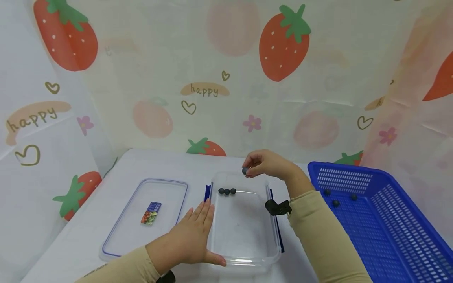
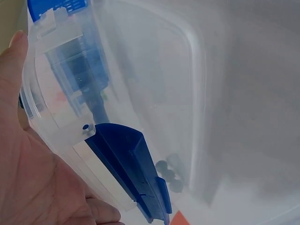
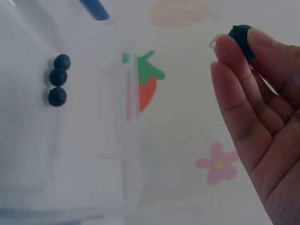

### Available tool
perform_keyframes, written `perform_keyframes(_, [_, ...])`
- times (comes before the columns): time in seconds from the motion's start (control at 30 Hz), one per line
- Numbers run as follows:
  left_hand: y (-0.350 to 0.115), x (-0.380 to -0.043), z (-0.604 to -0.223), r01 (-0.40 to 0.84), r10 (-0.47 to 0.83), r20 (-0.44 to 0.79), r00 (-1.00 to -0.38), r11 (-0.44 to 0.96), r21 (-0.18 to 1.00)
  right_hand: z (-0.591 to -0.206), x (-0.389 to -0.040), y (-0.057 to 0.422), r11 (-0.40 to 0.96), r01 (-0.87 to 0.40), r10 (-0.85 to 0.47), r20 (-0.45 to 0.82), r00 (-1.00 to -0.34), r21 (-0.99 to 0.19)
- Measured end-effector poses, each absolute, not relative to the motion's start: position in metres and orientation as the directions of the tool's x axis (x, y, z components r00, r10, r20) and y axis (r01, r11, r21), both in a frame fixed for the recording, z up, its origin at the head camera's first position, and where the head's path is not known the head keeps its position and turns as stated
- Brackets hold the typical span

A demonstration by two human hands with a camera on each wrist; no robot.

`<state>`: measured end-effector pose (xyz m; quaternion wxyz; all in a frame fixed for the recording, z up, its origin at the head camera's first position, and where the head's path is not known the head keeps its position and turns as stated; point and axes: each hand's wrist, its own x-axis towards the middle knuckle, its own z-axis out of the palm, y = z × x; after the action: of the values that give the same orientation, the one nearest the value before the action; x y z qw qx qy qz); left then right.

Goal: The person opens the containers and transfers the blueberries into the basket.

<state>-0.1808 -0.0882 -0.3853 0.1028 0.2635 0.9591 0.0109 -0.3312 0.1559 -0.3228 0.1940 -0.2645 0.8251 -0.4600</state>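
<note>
My right hand (image 1: 270, 165) pinches a dark blueberry (image 3: 241, 40) between thumb and fingertips, raised above the far right end of a clear plastic container (image 1: 244, 260). Inside, three blueberries (image 1: 227, 192) sit in a short row along the far end, towards the left. My left hand (image 1: 191, 236) rests against the container's left side, fingers extended and thumb spread at the near corner. In the left wrist view, a blue latch (image 2: 126, 164) hangs folded out beside that palm.
To the left lies a clear lid (image 1: 166, 196) with a blue rim and a printed label (image 1: 151, 213). At the right, a blue plastic basket (image 1: 382, 236) holds more blueberries (image 1: 336, 203). A strawberry-patterned sheet (image 1: 230, 118) hangs behind the white table.
</note>
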Motion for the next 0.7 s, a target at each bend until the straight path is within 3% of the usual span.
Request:
perform_keyframes(0.37, [-0.088,-0.178,-0.388,0.513,0.519,-0.174,-0.837,0.855,0.082,-0.297,-0.312,0.199,0.411,-0.306,-0.618,-0.015,-0.786,-0.859])
perform_keyframes(0.7, [-0.088,-0.179,-0.383,0.517,0.52,-0.179,-0.835,0.854,0.066,-0.29,-0.298,0.25,0.473,-0.354,-0.529,0.061,-0.846,-0.806])
